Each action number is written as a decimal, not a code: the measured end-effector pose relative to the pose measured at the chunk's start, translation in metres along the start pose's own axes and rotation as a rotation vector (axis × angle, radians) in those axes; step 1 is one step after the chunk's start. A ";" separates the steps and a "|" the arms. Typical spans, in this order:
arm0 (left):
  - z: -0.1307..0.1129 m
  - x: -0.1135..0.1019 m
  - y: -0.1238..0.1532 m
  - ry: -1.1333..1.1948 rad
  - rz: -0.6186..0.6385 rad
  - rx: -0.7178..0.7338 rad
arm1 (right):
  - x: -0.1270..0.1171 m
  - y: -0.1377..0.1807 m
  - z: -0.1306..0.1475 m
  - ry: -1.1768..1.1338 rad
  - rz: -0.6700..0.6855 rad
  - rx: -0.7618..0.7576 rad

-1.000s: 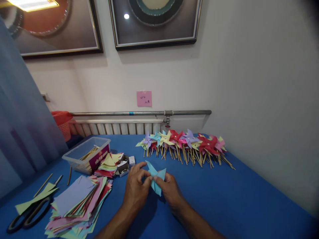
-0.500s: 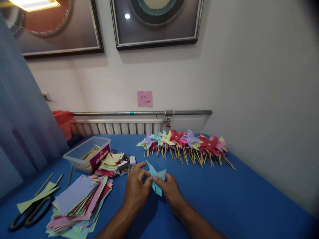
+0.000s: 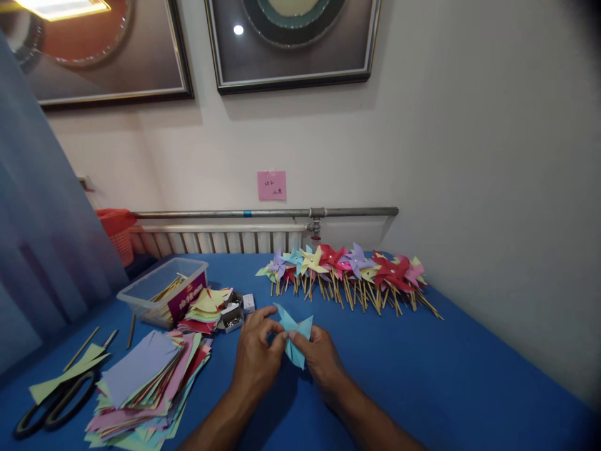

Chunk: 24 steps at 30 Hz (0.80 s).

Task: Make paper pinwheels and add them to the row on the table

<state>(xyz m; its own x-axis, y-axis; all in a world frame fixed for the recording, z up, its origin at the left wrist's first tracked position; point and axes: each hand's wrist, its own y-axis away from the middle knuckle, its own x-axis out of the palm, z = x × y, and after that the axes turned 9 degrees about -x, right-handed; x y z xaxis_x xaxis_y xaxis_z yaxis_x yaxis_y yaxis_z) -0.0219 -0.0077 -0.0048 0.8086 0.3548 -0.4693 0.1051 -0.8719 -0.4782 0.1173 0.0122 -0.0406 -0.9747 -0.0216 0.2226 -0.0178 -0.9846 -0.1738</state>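
Note:
Both my hands meet low in the middle of the blue table [image 3: 469, 376]. Between them is a light blue paper pinwheel head [image 3: 295, 338], its pointed flaps sticking up and down. My left hand [image 3: 256, 357] pinches its centre from the left with thumb and forefinger. My right hand [image 3: 319, 360] pinches it from the right, fingers curled under the paper. A small open box of metal pins [image 3: 233, 319] lies just beyond my left hand.
A row of finished coloured pinwheels on sticks [image 3: 350, 275] lies by the wall. Stacks of coloured paper squares [image 3: 148, 382], black scissors [image 3: 54, 407] and a clear tub of sticks [image 3: 164, 291] fill the left. An orange basket [image 3: 117, 235] stands behind.

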 end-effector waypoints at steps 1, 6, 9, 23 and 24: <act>0.000 0.000 0.000 0.003 0.006 -0.001 | 0.000 0.000 0.000 0.002 0.007 -0.004; 0.000 0.001 0.001 0.004 0.006 -0.008 | -0.003 -0.001 -0.002 0.048 0.017 -0.009; -0.001 0.001 0.001 0.008 -0.001 -0.020 | -0.004 -0.004 -0.004 0.072 -0.017 -0.010; -0.001 -0.001 0.000 0.020 0.045 -0.077 | -0.005 -0.005 -0.010 0.060 -0.013 -0.002; -0.001 -0.001 0.000 0.014 0.041 -0.072 | -0.005 -0.005 -0.011 0.062 -0.010 -0.002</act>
<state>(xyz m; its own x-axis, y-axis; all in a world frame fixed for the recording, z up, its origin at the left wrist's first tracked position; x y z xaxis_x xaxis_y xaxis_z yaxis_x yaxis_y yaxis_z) -0.0223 -0.0081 -0.0032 0.8209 0.3138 -0.4771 0.1127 -0.9080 -0.4034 0.1200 0.0195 -0.0511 -0.9864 -0.0009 0.1641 -0.0281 -0.9843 -0.1741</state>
